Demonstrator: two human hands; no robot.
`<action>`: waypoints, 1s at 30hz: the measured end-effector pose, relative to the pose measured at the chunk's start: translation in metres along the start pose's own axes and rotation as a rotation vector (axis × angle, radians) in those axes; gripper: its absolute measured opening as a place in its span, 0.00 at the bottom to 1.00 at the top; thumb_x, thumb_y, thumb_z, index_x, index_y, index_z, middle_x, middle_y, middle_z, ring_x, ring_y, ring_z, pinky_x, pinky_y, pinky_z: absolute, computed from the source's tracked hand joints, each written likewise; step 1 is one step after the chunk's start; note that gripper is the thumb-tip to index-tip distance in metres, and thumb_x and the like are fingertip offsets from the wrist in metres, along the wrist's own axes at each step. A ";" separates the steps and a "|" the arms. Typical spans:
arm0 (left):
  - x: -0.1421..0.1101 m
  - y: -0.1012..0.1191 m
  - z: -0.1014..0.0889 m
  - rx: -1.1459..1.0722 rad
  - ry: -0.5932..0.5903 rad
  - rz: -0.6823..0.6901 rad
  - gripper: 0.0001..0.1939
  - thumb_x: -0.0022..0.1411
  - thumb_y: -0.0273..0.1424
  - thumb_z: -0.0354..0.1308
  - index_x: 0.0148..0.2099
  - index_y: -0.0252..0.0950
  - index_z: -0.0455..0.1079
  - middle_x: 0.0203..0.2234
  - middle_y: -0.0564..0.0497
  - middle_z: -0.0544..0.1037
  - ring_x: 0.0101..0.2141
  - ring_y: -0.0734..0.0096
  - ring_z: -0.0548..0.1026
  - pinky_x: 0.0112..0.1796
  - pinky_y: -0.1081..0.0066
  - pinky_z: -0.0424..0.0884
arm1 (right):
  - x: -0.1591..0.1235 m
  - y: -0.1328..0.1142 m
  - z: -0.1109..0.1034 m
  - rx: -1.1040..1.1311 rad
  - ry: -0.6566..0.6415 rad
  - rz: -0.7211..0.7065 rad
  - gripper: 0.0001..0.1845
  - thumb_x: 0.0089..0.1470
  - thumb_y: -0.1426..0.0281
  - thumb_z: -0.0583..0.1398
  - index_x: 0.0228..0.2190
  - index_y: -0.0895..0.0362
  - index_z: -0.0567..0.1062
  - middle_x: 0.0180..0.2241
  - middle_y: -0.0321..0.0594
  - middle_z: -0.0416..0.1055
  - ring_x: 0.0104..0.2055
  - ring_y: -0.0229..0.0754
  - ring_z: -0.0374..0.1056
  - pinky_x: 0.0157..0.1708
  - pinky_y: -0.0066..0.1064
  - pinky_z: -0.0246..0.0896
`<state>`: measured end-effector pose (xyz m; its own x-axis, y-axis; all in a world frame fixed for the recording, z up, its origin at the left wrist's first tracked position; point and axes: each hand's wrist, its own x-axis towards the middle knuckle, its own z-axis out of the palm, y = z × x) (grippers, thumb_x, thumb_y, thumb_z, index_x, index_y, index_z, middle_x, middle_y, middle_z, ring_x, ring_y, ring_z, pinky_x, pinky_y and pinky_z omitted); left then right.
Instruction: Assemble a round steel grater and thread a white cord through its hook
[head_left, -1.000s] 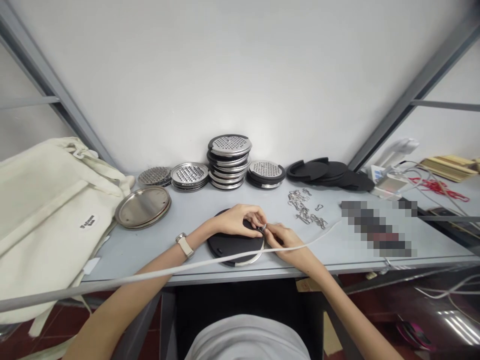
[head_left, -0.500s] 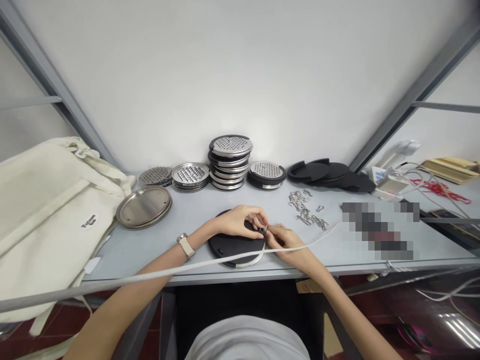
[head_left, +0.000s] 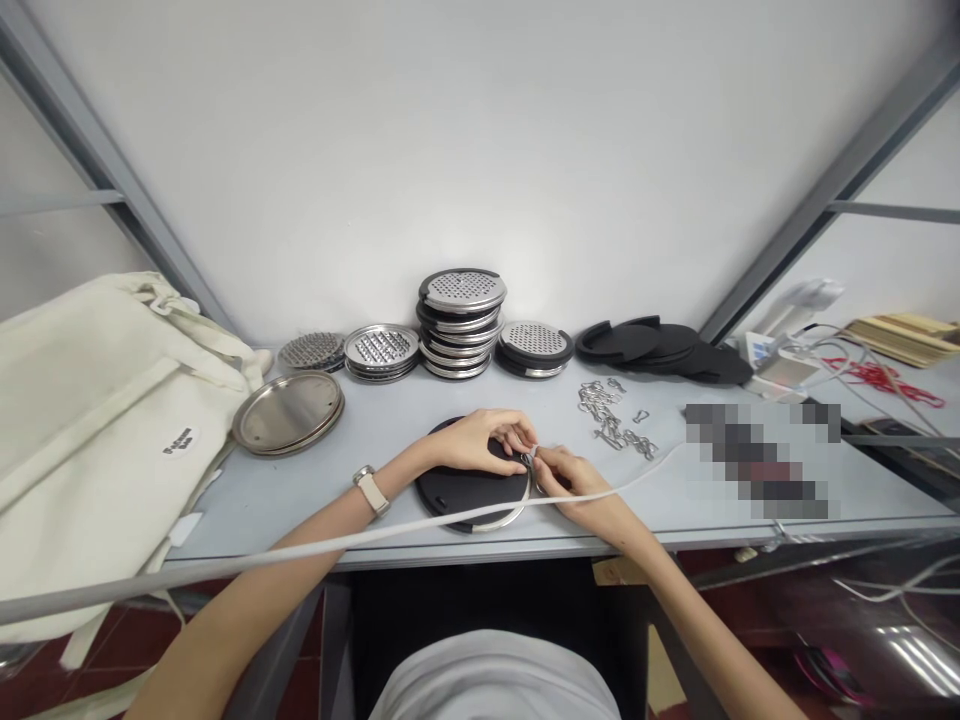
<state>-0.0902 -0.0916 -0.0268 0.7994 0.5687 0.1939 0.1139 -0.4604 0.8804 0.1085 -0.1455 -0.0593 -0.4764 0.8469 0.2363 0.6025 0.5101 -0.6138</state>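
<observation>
A black round cover (head_left: 469, 485) with a silver rim showing at its lower right lies flat near the table's front edge. My left hand (head_left: 487, 440) reaches over it from the left, fingers curled and closed at its right edge. From the right, my right hand (head_left: 564, 472) pinches a tiny metal clip (head_left: 528, 460) at that same edge, close to the left fingertips. Most of the clip is hidden by the fingers. Loose metal clips (head_left: 611, 420) lie in a pile beyond my right hand.
Behind stand a tall stack of round graters (head_left: 461, 320), lower grater piles (head_left: 382, 348) and black covers (head_left: 645, 345). Metal discs (head_left: 289, 412) lie left, beside a cream bag (head_left: 112, 430). A white cable (head_left: 420, 524) crosses in front of my forearms.
Both hands stay at the cover's right edge. The right fingers have shifted very slightly, and a little more of the metal clip shows between the hands.
</observation>
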 end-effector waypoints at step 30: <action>-0.001 0.002 -0.001 0.003 0.012 0.003 0.16 0.49 0.27 0.63 0.43 0.31 0.68 0.37 0.45 0.75 0.36 0.71 0.74 0.40 0.70 0.71 | 0.002 -0.004 -0.002 -0.055 -0.013 -0.013 0.16 0.62 0.67 0.46 0.26 0.56 0.68 0.20 0.35 0.64 0.26 0.39 0.60 0.30 0.30 0.55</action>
<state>-0.0910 -0.0920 -0.0250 0.7928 0.5754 0.2012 0.1136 -0.4637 0.8787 0.1060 -0.1458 -0.0548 -0.4924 0.8382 0.2344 0.6300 0.5291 -0.5685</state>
